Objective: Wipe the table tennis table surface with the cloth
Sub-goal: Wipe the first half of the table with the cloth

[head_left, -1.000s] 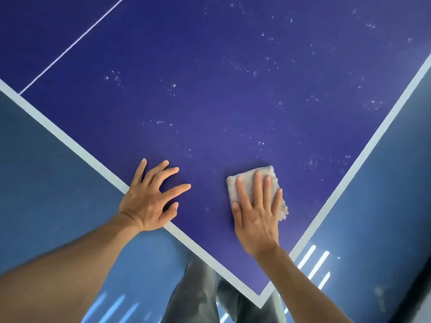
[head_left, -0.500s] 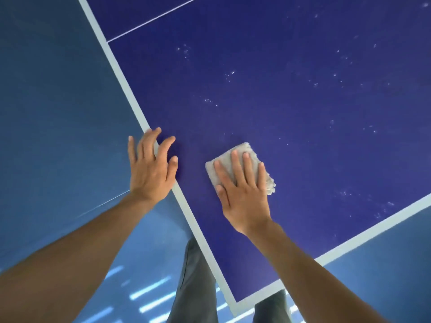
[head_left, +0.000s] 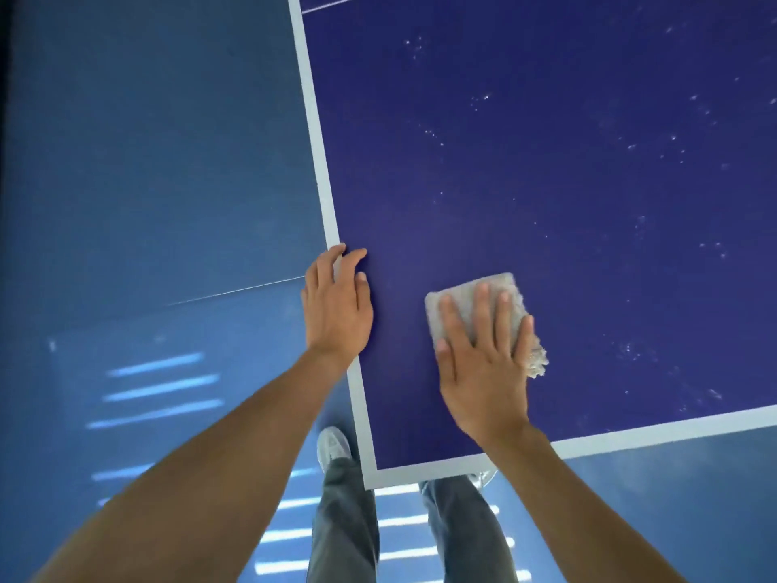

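Where the head camera looks down, a near corner of the table tennis table [head_left: 567, 254] fills the right and centre of the view. Surface is dark blue, with a white border line [head_left: 313, 119] up the left side and along the near end.

- Cloth [head_left: 464, 298]: pale grey, folded into a small pad, lying flat on the blue surface near the left side line and well in from the near end line. A frayed edge sticks out at its lower right.
- Right hand [head_left: 483, 372]: laid flat on top of the cloth, fingers straight and slightly spread, pressing it to the table. No curl round the fabric; the little finger lies along the frayed side.
- Left hand [head_left: 336, 313]: relaxed, holding nothing. It rests on the table's left edge, just left of the cloth and apart from it, with fingers across the white line and tips on the blue.
- White specks [head_left: 483, 96]: scattered over the surface beyond the cloth and to its right.
- Thin white line [head_left: 336, 4]: crosses the table at the top of the view.
- Floor [head_left: 147, 162]: blue and glossy, with pale streaks of reflected light [head_left: 155, 387].
- Below the corner: legs in grey trousers [head_left: 344, 523] and one light shoe [head_left: 333, 446].
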Demonstrator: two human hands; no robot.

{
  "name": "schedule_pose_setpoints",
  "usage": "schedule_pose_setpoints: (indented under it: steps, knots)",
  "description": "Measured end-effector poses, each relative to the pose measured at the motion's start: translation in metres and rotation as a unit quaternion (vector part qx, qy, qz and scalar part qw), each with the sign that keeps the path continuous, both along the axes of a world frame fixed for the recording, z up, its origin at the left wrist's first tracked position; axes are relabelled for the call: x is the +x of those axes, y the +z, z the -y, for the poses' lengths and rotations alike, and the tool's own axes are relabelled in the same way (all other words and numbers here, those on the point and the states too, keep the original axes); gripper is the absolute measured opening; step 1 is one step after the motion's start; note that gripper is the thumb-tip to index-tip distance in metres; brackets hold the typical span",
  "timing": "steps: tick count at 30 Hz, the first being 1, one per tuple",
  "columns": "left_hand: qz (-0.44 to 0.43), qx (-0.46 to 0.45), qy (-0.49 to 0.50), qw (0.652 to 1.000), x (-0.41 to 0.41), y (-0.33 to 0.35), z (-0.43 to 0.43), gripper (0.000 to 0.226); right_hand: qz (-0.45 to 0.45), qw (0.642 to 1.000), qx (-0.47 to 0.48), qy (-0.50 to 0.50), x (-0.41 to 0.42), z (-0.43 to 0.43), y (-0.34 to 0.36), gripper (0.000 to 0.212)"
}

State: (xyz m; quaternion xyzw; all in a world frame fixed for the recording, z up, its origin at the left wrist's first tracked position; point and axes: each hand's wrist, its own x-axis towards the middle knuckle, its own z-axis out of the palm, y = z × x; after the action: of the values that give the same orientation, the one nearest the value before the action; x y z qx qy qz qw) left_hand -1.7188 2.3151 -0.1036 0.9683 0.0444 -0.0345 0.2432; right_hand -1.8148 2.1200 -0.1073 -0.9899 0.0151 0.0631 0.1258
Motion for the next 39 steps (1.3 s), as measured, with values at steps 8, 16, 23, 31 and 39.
schedule_pose_setpoints:
  steps: [8,16,23,31,39]
  knots:
    - [0.012,-0.026,0.032,0.999,0.056,-0.011,0.001,0.040,-0.002,0.976,-0.012,0.219,-0.007,0.024,-0.007,0.056]
    - [0.035,-0.042,0.061,0.997,0.059,-0.021,-0.005,0.041,-0.071,0.996,-0.018,0.049,0.182,0.004,-0.001,0.059]
    - [0.030,-0.106,0.061,0.992,0.060,-0.018,-0.009,0.047,-0.030,0.924,-0.051,0.378,0.032,0.024,-0.001,0.057]
    - [0.022,-0.116,0.063,0.991,0.062,-0.018,-0.008,0.048,-0.040,0.990,-0.049,0.125,0.223,0.054,-0.003,0.058]
    - [0.003,-0.106,0.059,0.993,0.063,-0.013,-0.007,0.050,-0.037,0.972,-0.038,0.231,0.259,-0.047,-0.002,0.056]
